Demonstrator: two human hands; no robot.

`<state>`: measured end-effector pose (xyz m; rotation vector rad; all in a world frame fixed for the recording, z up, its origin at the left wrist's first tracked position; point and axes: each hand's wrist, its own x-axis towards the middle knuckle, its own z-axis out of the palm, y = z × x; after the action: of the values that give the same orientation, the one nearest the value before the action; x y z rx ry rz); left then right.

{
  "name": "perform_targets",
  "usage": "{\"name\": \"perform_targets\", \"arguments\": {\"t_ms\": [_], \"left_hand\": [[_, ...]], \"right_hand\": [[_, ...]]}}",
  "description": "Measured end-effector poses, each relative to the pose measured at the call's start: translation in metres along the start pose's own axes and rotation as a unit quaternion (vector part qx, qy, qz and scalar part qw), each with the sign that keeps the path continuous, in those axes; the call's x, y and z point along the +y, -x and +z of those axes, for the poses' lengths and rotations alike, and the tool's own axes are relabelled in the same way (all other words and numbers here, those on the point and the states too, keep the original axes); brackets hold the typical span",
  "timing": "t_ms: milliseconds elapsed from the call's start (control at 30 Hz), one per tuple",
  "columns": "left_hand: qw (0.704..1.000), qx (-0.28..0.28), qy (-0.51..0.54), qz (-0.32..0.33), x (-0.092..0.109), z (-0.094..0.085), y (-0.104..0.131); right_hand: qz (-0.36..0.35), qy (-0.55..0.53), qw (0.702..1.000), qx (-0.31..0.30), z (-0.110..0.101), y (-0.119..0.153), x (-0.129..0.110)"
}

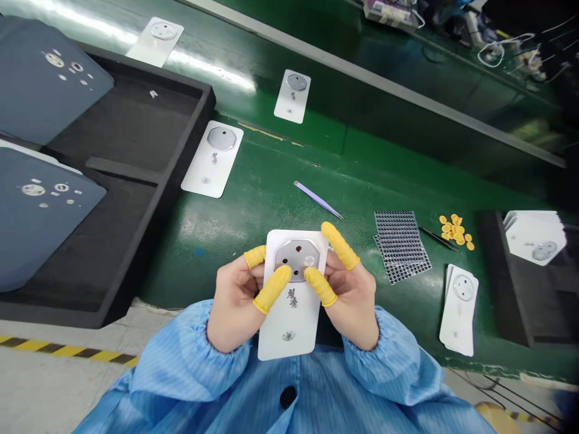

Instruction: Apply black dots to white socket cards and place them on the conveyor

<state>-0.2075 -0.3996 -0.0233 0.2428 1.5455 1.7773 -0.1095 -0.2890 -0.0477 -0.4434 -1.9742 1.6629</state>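
Both hands hold up one white phone back cover (289,319) with a silver octagonal camera plate (296,256) near its top. My left hand (242,295) grips its left edge, thumb on the plate's lower left. On the other side my right hand (348,283) has its thumb at the plate's lower right, and its index finger reaches the cover's top right corner. Yellow finger cots cover several fingertips. The fingers behind the cover are hidden. Beyond the hands lie purple tweezers (318,199). A sheet of small black dots (400,244) lies to the right.
More white covers lie at the back (292,105) and left (212,166). Black trays stand left (149,205) and right (506,301); the left holds blue-grey panels (45,223). Rightward are dark tweezers (438,238), loose yellow finger cots (455,229) and stacked covers (459,313).
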Motion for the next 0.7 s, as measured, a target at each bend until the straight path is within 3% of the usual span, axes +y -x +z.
{"name": "perform_targets", "arguments": {"t_ms": [200,300,400,467,567,700], "left_hand": [[0.999,0.017,-0.007,-0.043,-0.007,-0.008,-0.011],[0.991,-0.041,0.032,-0.126,-0.003,-0.011,-0.020],[0.958,-0.120,0.095,-0.244,0.010,-0.014,-0.031],[0.943,-0.144,0.102,-0.282,0.020,-0.014,-0.037],[0.944,-0.149,0.068,-0.285,0.028,-0.008,-0.037],[0.975,-0.062,0.055,-0.208,0.020,0.013,-0.027]], "right_hand": [[0.043,-0.044,0.998,-0.018,0.002,0.001,0.001],[0.058,-0.062,0.996,-0.007,-0.002,-0.003,0.003],[0.062,-0.045,0.997,0.015,-0.011,-0.011,-0.004],[0.067,-0.017,0.997,0.028,-0.018,-0.017,-0.012],[0.079,0.008,0.996,0.048,-0.023,-0.022,-0.022],[0.119,-0.042,0.990,0.065,-0.024,-0.022,-0.019]]}}
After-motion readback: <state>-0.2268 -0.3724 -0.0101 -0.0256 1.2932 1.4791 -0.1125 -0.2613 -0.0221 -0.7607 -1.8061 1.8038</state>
